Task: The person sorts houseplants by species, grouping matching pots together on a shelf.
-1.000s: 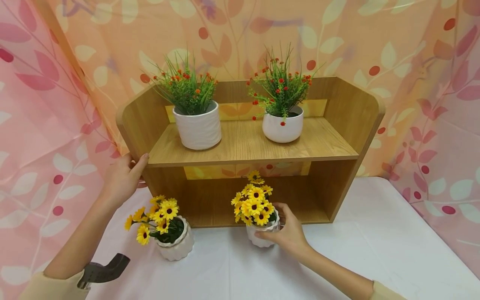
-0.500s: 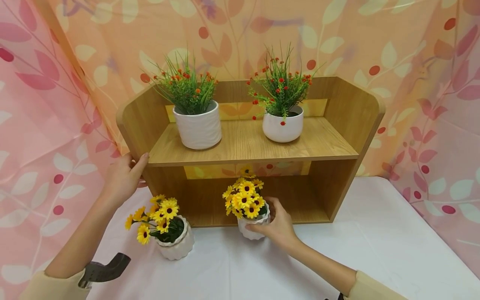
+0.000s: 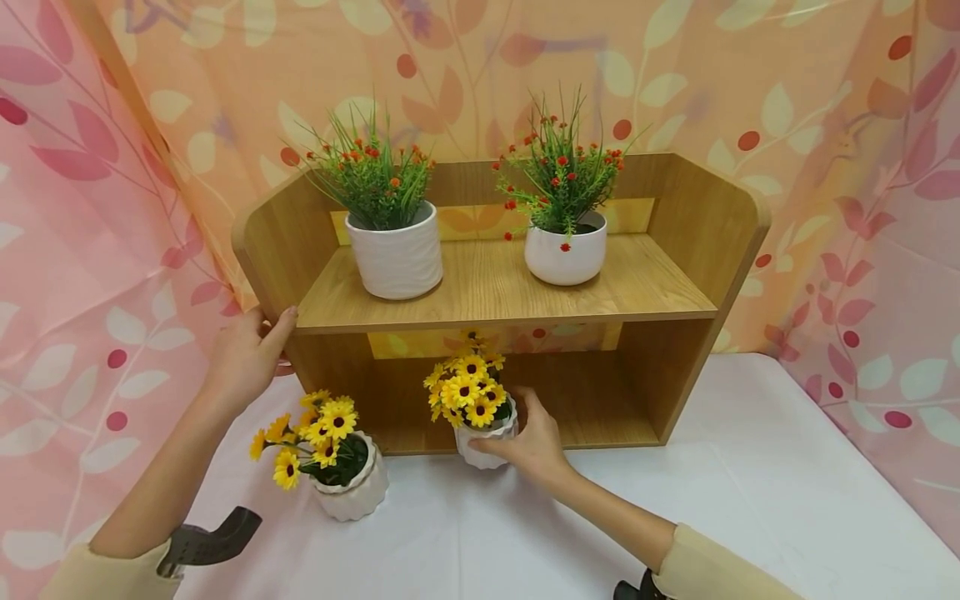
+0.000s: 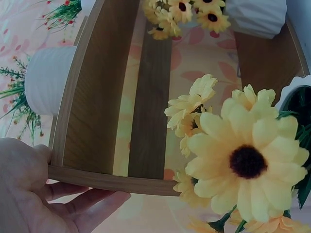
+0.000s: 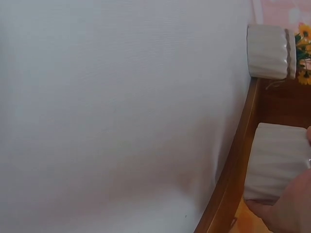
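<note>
the right hand [image 3: 534,442] grips a white fluted pot of yellow daisies [image 3: 471,398], its fingers curved round the right side and the thumb laid across the front, closed only as far as the pot allows. this pot is at the front edge of the lower compartment of a two-tier wooden shelf [image 3: 483,279], a little left of the middle; whether its base touches the board, i cannot tell.

the left hand [image 3: 243,358] holds the shelf's left side panel [image 3: 291,242], near the level of the upper board, with the thumb at the front edge and the fingers on the outer side, so the grip is about as wide as the panel is thick.

a second pot of yellow daisies [image 3: 341,467] stands on the white tablecloth [image 3: 765,500] below the left hand, just in front of the shelf's lower left corner, its blooms leaning out to the left. on the upper board stand two plants with grassy leaves and small red flowers: one in a ribbed white cylinder pot [image 3: 397,260] on the left, one in a smooth rounded white pot [image 3: 562,260] on the right, well apart. behind hangs an orange leaf-patterned curtain [image 3: 480,58], with pink cloth to both sides.
</note>
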`<state>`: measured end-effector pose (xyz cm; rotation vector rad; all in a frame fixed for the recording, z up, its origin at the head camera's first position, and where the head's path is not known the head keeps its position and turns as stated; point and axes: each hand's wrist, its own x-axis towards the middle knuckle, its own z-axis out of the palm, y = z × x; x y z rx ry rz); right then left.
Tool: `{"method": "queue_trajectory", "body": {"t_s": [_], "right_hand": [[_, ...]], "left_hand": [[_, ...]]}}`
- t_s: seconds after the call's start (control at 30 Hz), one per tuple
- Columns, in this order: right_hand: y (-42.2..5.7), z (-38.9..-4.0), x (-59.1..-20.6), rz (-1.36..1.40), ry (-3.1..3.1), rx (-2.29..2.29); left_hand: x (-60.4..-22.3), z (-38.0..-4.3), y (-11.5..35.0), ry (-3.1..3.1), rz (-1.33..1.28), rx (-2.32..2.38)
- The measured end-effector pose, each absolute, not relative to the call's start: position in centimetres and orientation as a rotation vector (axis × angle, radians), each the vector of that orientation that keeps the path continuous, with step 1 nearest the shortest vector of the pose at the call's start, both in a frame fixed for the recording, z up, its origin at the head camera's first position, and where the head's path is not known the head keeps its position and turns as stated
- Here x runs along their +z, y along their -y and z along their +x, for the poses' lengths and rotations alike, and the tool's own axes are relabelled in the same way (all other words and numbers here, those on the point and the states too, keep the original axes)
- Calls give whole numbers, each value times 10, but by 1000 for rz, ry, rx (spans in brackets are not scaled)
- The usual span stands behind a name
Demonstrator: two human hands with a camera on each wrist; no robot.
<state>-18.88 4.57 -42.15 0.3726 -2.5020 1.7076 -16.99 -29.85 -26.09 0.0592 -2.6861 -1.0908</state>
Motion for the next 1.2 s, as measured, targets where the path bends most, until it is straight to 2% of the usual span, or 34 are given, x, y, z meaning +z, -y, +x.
{"method": "queue_trajectory", "body": {"t_s": [1.2], "right_hand": [[12,-227,-425,511,2364,1731]], "left_hand": [[-261,-169,299,2683,60,-1121]]}}
